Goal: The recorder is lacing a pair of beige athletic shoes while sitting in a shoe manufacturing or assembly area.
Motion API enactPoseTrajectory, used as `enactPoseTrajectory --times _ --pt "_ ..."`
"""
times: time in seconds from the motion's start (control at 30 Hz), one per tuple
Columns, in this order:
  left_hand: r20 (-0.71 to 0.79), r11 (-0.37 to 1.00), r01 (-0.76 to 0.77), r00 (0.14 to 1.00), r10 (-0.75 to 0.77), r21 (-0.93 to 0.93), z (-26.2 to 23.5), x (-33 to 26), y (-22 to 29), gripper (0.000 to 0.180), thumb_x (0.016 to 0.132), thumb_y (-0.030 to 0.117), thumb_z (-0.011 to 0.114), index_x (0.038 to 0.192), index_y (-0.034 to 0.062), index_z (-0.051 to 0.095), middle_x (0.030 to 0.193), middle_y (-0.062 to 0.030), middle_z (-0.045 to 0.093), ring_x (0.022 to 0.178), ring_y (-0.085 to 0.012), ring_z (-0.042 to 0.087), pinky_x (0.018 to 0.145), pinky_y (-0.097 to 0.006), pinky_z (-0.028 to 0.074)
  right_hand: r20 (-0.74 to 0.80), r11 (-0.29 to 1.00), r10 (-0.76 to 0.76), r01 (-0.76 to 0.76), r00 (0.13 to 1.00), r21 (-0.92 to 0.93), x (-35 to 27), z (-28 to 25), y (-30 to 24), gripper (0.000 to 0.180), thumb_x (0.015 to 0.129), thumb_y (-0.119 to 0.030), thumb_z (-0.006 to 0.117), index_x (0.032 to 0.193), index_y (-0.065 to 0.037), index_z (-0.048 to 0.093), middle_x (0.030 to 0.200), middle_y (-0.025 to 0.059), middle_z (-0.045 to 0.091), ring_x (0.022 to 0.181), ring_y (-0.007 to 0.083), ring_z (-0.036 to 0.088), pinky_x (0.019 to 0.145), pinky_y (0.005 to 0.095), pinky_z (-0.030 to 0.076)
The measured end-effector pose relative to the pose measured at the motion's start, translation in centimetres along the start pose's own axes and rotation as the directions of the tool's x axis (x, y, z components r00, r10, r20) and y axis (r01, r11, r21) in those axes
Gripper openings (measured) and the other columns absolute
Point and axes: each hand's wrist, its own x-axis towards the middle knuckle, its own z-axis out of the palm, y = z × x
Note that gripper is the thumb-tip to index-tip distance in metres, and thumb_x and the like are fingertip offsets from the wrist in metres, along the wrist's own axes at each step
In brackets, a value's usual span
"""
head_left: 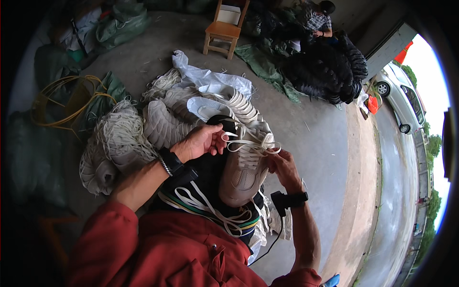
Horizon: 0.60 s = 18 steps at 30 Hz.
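Note:
A pale sneaker [245, 176] rests on my lap, its toe pointing toward me. White shoelaces [248, 145] run through its eyelets, with loops standing out on both sides near the top. My left hand [202, 142] is left of the sneaker, its curled fingers pinching one lace loop. On the right, my right hand [284, 167] pinches the other loop between thumb and fingertips. More loose white laces [210, 206] lie over the dark cloth [198, 191] on my lap. Beyond the sneaker's heel sits a white shoe piece [209, 109].
Stacked white shoe uppers [162, 122] and a heap of laces [122, 131] lie at left. Behind is a white sack [213, 76]. A wooden chair [224, 31] stands farther off. Another person [315, 21] sits by a dark pile [330, 71]. A car [401, 98] is outside.

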Motion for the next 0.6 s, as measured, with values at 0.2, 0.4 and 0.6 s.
enactPoseTrajectory --times 0.2,0.4,0.6 --pt "-0.095 0.986 0.072 0.994 -0.058 0.152 0.1 0.6 -1.9 0.010 0.083 0.016 0.054 0.084 0.0063 0.054 0.066 -0.0076 0.059 0.047 -0.0166 0.056 0.037 -0.024 0.040 0.018 0.997 -0.004 0.003 1.000 0.080 -1.1 0.8 -0.7 0.016 0.086 -0.014 0.052 0.073 -0.005 0.052 0.053 -0.0021 0.041 0.045 0.0077 0.035 0.045 0.0237 0.027" --pt "-0.071 0.940 0.020 0.997 0.005 0.340 1.1 1.8 -2.1 0.012 0.078 0.015 0.061 0.079 0.0048 0.055 0.063 -0.0047 0.058 0.047 -0.0121 0.055 0.037 -0.022 0.041 -0.008 0.996 -0.041 0.042 0.999 0.084 -1.3 -0.3 0.3 0.020 0.086 -0.018 0.052 0.076 -0.001 0.056 0.054 -0.0001 0.045 0.046 0.0084 0.039 0.046 0.0228 0.032" --pt "0.020 0.928 0.035 0.999 -0.045 0.371 0.3 -0.4 -1.3 0.011 0.079 0.014 0.059 0.082 0.0035 0.056 0.067 -0.0052 0.059 0.053 -0.0124 0.058 0.043 -0.021 0.043 -0.154 0.976 -0.071 0.101 0.986 0.195 -1.0 -1.6 0.1 0.025 0.089 -0.023 0.051 0.081 0.000 0.056 0.055 0.0011 0.047 0.048 0.0087 0.042 0.047 0.0226 0.034"
